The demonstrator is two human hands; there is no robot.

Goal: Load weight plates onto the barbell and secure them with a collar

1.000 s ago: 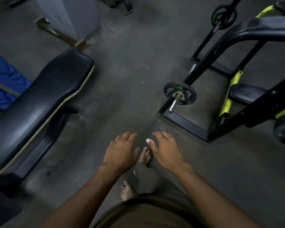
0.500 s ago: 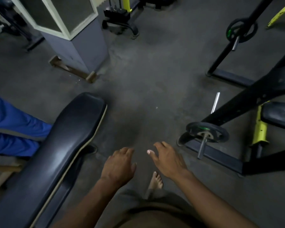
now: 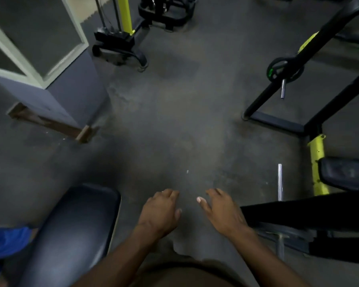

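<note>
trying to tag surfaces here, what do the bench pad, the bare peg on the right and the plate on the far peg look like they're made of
Bench pad: looks like dark vinyl or leather-like upholstery, going by its soft sheen and rounded edge.
Bare peg: seems polished or chromed steel; it is bright, silvery and reflective.
Weight plate: matte black, possibly rubber-coated or painted iron, with green markings; too blurred to say which.

A dim gym with a worn grey floor (image 3: 174, 125). A padded black bench (image 3: 75, 230) sits lower left, a grey pillar with a pale-framed panel (image 3: 56, 65) upper left, and a black-and-yellow machine frame (image 3: 317, 162) on the right.
</note>
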